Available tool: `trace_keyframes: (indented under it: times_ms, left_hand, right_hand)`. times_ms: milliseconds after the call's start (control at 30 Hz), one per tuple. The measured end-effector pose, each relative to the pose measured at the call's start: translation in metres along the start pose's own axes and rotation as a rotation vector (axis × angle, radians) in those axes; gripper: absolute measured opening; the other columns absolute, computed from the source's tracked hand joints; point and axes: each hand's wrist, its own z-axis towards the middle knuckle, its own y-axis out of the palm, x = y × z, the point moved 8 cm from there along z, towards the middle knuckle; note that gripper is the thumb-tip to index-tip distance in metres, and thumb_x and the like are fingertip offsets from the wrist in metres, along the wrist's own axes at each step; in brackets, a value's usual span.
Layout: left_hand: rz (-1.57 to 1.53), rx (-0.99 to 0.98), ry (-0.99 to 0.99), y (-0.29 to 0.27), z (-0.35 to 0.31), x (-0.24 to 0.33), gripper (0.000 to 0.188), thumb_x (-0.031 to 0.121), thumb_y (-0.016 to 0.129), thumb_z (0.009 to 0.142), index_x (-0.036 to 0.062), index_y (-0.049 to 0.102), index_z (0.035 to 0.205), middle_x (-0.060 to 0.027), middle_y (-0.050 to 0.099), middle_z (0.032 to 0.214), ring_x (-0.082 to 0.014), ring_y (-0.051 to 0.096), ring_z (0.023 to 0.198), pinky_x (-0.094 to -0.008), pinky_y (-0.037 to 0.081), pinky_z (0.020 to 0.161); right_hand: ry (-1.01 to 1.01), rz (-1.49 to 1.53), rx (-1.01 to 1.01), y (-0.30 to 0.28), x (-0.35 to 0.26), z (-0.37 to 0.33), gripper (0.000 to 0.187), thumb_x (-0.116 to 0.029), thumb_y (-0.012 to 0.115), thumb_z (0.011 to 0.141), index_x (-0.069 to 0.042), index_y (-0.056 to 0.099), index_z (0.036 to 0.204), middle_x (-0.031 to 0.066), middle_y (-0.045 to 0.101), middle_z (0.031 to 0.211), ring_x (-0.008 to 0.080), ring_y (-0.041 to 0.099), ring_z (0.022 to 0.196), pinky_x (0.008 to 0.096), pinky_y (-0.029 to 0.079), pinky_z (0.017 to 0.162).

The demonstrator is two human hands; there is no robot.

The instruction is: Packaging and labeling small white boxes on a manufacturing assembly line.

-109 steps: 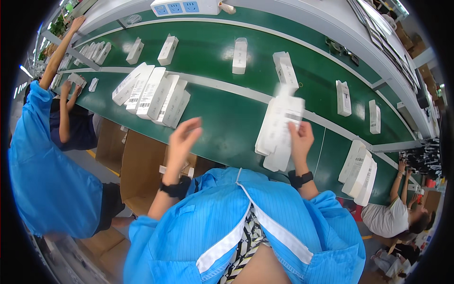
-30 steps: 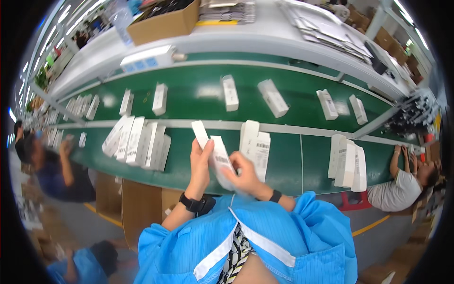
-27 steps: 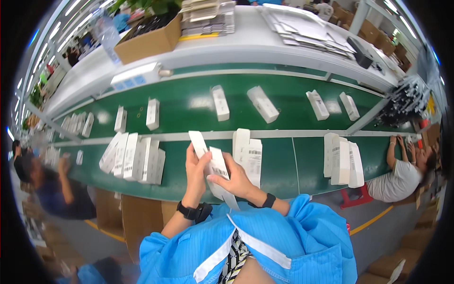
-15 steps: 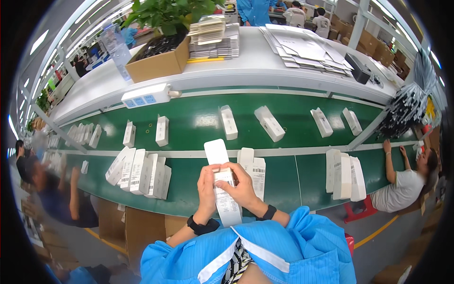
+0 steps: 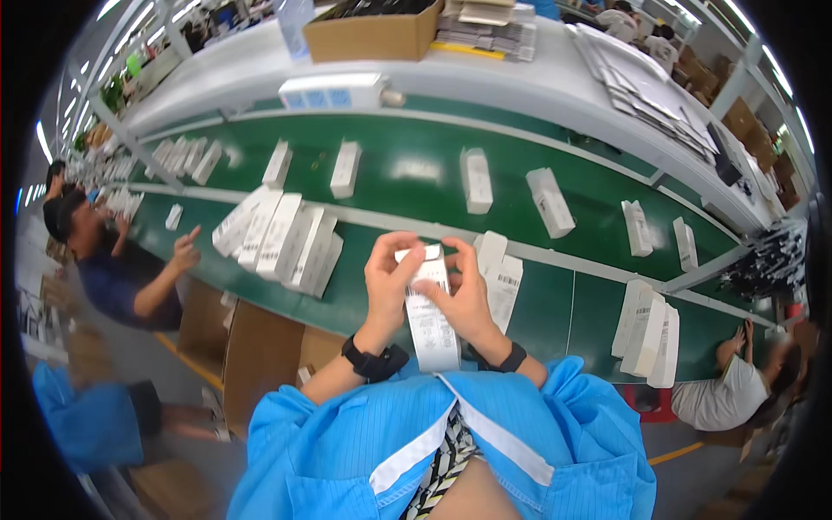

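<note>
A long white printed carton (image 5: 432, 334) lies lengthwise in front of my chest, held between both hands. My left hand (image 5: 388, 282) grips its left side, with the thumb near the far end. My right hand (image 5: 465, 299) closes on the right side, its thumb pressed across the printed face and its index finger curled at the far corner. No flap stands up beyond the far end. Just right of my right hand, a couple of white cartons (image 5: 503, 282) stand on the green bench. To the left is a group of similar cartons (image 5: 282, 238) leaning together.
Spaced white cartons (image 5: 478, 182) lie on the green conveyor belt (image 5: 407, 156) behind a metal rail. More cartons (image 5: 646, 334) stand at the right. An open cardboard box (image 5: 260, 347) is below the bench at left. Co-workers sit at both sides; a power strip (image 5: 334, 91) hangs under the shelf.
The carton's raised far flap no longer stands up; my fingers are now around that end. My view has tilted and shifted left. The co-worker at left has a hand raised, finger extended.
</note>
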Motion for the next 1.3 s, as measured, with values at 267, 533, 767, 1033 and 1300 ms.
trace_keyframes:
  times_ms: [267, 533, 767, 1033, 1300]
  left_hand:
    - [0.142, -0.072, 0.145, -0.029, -0.006, 0.001, 0.018, 0.013, 0.06, 0.096, -0.001, 0.068, 0.103, -0.0098, 0.063, 0.114, -0.0159, 0.059, 0.107, -0.0284, 0.049, 0.087]
    - [0.883, 0.219, 0.145, -0.202, -0.044, 0.067, 0.031, 0.013, 0.07, 0.086, 0.0035, 0.068, 0.116, -0.0128, 0.059, 0.129, -0.0253, 0.052, 0.124, -0.0361, 0.041, 0.105]
    - [0.746, 0.299, -0.077, -0.235, -0.062, 0.026, 0.036, 0.017, 0.071, 0.087, 0.0017, 0.066, 0.12, -0.0098, 0.065, 0.12, -0.0197, 0.06, 0.111, -0.0337, 0.043, 0.1]
    - [0.018, 0.027, -0.209, -0.055, -0.008, -0.03, 0.056, 0.024, 0.067, 0.095, -0.0029, 0.042, 0.137, -0.0145, 0.055, 0.131, -0.0201, 0.054, 0.119, -0.0304, 0.042, 0.101]
    - [0.185, -0.154, -0.066, -0.02, 0.003, -0.017, 0.058, 0.034, 0.052, 0.098, 0.0021, 0.035, 0.144, -0.0144, 0.051, 0.129, -0.0182, 0.053, 0.115, -0.0312, 0.043, 0.097]
  right_hand:
    - [0.024, 0.069, -0.036, 0.021, 0.007, 0.009, 0.074, -0.022, 0.081, 0.081, -0.006, 0.037, 0.139, 0.0156, 0.06, 0.101, 0.023, 0.07, 0.081, 0.0321, 0.057, 0.064]
    - [0.12, -0.69, 0.56, -0.132, 0.128, -0.023, 0.066, -0.028, 0.083, 0.077, 0.0, 0.052, 0.128, 0.0107, 0.059, 0.104, 0.0249, 0.062, 0.091, 0.0365, 0.052, 0.079]
    - [0.302, -0.826, 0.631, -0.176, 0.184, -0.062, 0.035, -0.028, 0.083, 0.076, -0.001, 0.064, 0.086, 0.0098, 0.056, 0.089, 0.0259, 0.058, 0.081, 0.0375, 0.048, 0.073]
    - [-0.002, -0.104, -0.007, -0.011, 0.043, -0.024, 0.018, -0.005, 0.074, 0.086, -0.002, 0.057, 0.091, 0.0024, 0.062, 0.088, 0.0088, 0.063, 0.08, 0.0232, 0.052, 0.068]
    - [-0.096, 0.035, -0.205, 0.026, -0.002, -0.017, 0.104, -0.029, 0.08, 0.08, -0.006, 0.012, 0.156, 0.0211, 0.056, 0.13, 0.0305, 0.057, 0.122, 0.0386, 0.046, 0.099]
